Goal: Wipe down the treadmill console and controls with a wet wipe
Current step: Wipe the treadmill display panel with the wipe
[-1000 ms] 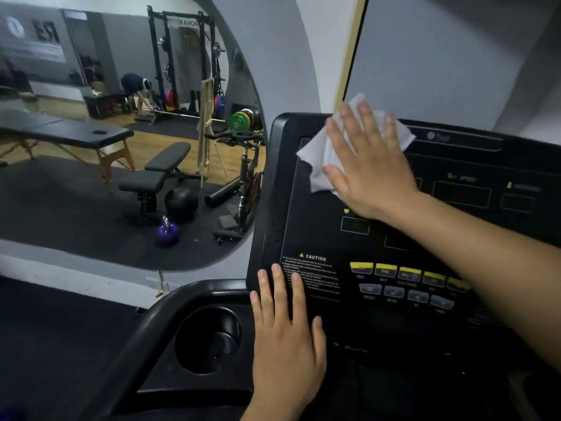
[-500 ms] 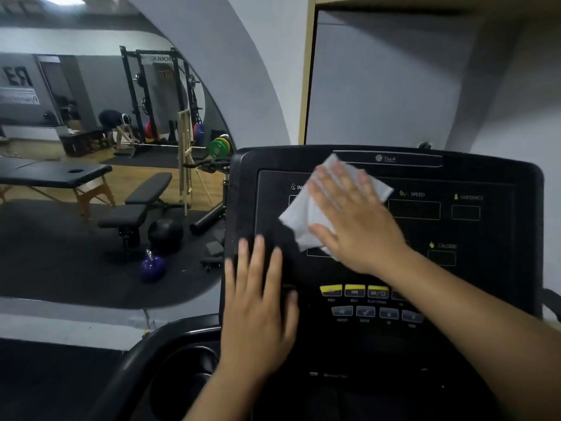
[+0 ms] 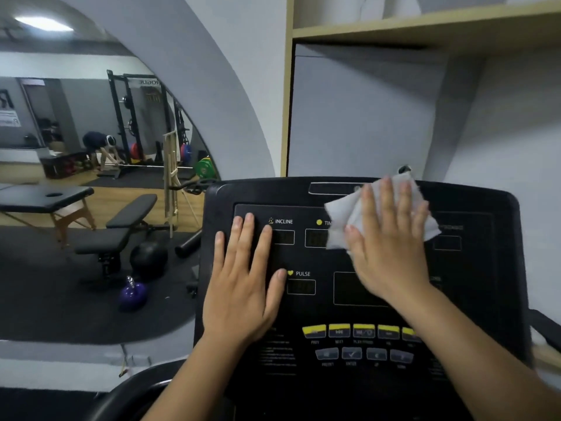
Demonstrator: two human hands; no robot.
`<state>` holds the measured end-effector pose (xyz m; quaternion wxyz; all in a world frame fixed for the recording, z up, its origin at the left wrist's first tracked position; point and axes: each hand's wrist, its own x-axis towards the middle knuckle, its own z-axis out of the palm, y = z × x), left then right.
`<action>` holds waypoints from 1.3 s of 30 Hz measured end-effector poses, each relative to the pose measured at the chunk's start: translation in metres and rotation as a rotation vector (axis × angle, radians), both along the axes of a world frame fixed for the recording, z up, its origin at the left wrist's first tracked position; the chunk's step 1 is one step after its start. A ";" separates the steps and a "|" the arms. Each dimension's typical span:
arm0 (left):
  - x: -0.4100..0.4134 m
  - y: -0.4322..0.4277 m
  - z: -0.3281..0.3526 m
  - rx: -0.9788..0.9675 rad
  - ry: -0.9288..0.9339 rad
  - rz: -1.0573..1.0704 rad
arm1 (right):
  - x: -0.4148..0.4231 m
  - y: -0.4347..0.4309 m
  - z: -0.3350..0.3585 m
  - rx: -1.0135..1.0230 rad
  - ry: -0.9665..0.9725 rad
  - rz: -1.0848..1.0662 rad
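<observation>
The black treadmill console (image 3: 473, 268) fills the lower right of the head view, with small display windows and rows of yellow and grey buttons (image 3: 361, 341) lower down. My right hand (image 3: 391, 250) lies flat with straight fingers, pressing a white wet wipe (image 3: 343, 220) against the upper middle of the panel, near its top edge. My left hand (image 3: 243, 284) rests flat with spread fingers on the panel's left side, beside the INCLINE and PULSE labels. It holds nothing.
A large arched mirror (image 3: 91, 177) on the left wall reflects a gym: a weight bench, a massage table, a purple kettlebell, a rack and a bent-over person. A wooden shelf (image 3: 425, 28) hangs above the console. A black handrail (image 3: 127, 393) curves at bottom left.
My right hand slid the wipe from the console's upper left toward the upper middle and top edge. My left hand moved up from the console's lower left edge onto the panel.
</observation>
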<state>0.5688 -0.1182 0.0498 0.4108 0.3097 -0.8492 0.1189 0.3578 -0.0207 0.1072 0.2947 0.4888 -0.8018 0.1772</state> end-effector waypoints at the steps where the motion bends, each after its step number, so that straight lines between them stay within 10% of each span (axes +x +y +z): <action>1: 0.000 0.000 -0.001 -0.003 0.004 -0.007 | 0.017 -0.011 0.000 0.001 0.051 0.041; 8: 0.003 -0.003 -0.002 0.002 0.021 -0.014 | 0.074 -0.050 0.005 0.129 0.286 0.276; 18: -0.003 -0.001 -0.002 -0.004 -0.031 0.075 | -0.024 0.023 -0.007 -0.163 -0.215 -0.124; 29: 0.004 -0.001 -0.003 -0.091 -0.048 -0.005 | 0.105 -0.035 0.009 -0.135 -0.414 0.296; 39: 0.004 0.000 -0.002 -0.056 0.100 0.131 | 0.063 -0.018 -0.006 0.018 0.141 0.357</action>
